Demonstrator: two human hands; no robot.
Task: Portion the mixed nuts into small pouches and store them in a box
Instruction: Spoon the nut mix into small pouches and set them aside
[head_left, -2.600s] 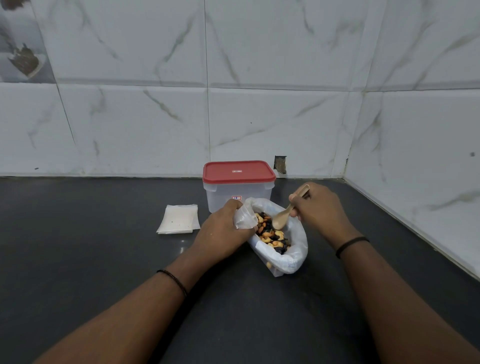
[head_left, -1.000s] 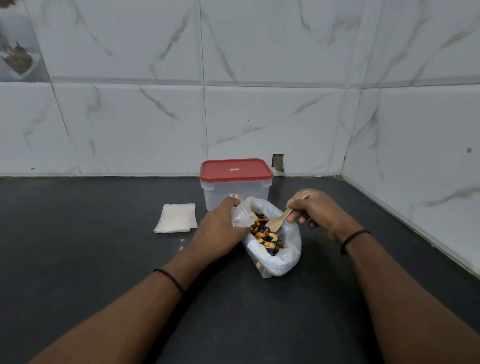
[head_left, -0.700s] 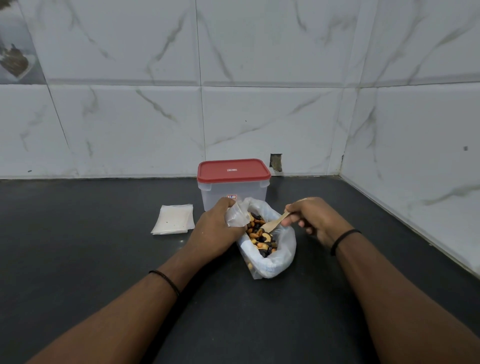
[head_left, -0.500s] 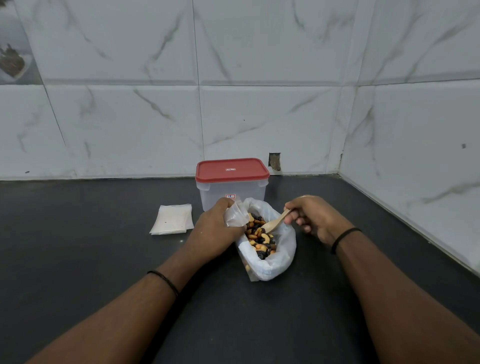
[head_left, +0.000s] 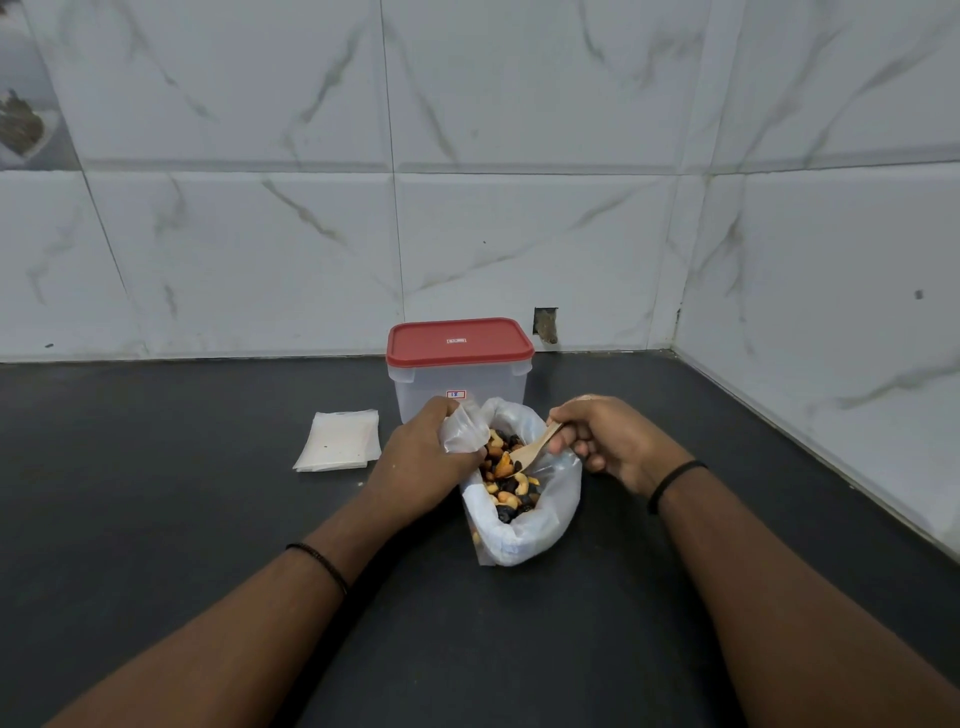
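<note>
Your right hand (head_left: 602, 441) grips the handle of a small pale wooden spoon (head_left: 535, 451), whose long axis slants down and to the left from your fingers so that its bowl lies on the heap of mixed nuts (head_left: 506, 480) inside the open, translucent white plastic bag (head_left: 524, 525) standing on the dark grey worktop (head_left: 156, 519). Your left hand (head_left: 421, 467) pinches the bag's near-left rim, holding the mouth open, with the bag between your two hands. The stack of small flat white pouches (head_left: 337, 441) lies to the left of your left hand, just beyond it and apart from the bag; that hand is plainly the nearer one to them, and none looks filled yet. The clear plastic box with the red lid (head_left: 460, 371) stands just behind the bag against the marble-tiled wall (head_left: 519, 208), lid on. Any loaded spoonful would have to travel leftwards across your left hand to reach a pouch.
</note>
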